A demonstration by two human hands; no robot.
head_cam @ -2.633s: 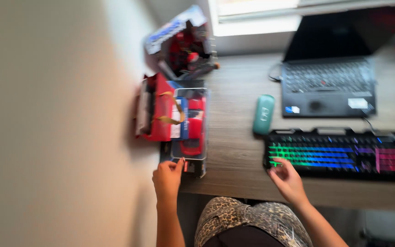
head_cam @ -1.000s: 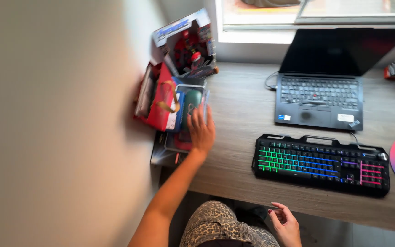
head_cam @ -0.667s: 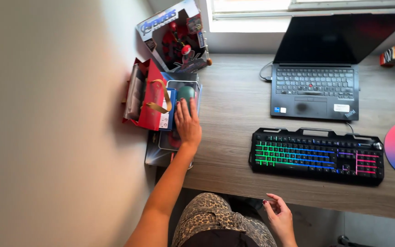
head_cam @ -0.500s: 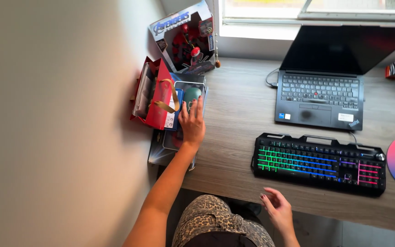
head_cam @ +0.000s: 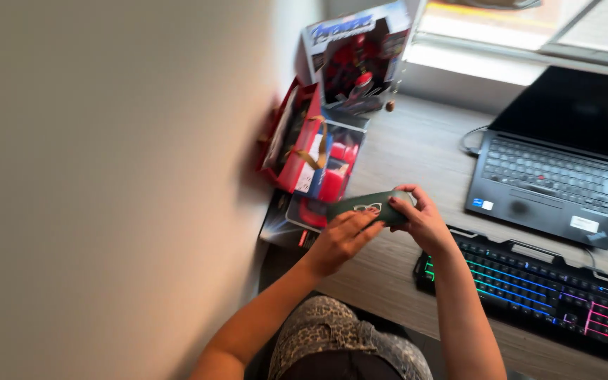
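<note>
A pale wall fills the left half of the view; beside it runs the grey wood-grain surface [head_cam: 416, 151], lit from a window at the top; on its far right sits an open black laptop [head_cam: 550, 179], and nearer the person a black keyboard [head_cam: 529, 288] with rainbow backlit keys; against the wall stand 2 toy packages, a tall windowed box [head_cam: 357, 60] with a red figure inside and, just in front of it, a red gift box [head_cam: 297, 141] leaning on a clear-fronted pack [head_cam: 332, 169] of red items; a dark flat sleeve [head_cam: 279, 225] lies under them at the surface's edge. Both hands meet above the near edge, between the packages and the keyboard; they hold a dark green glasses case [head_cam: 369, 206], lying roughly level and lifted off the surface; the left hand [head_cam: 336, 243] has its fingers [head_cam: 360, 222] curled closed on the case's near left end, touching its top face; the right hand [head_cam: 423, 222] wraps its fingers [head_cam: 406, 193] over the far right end, thumb beneath; the person's patterned lap shows below.
</note>
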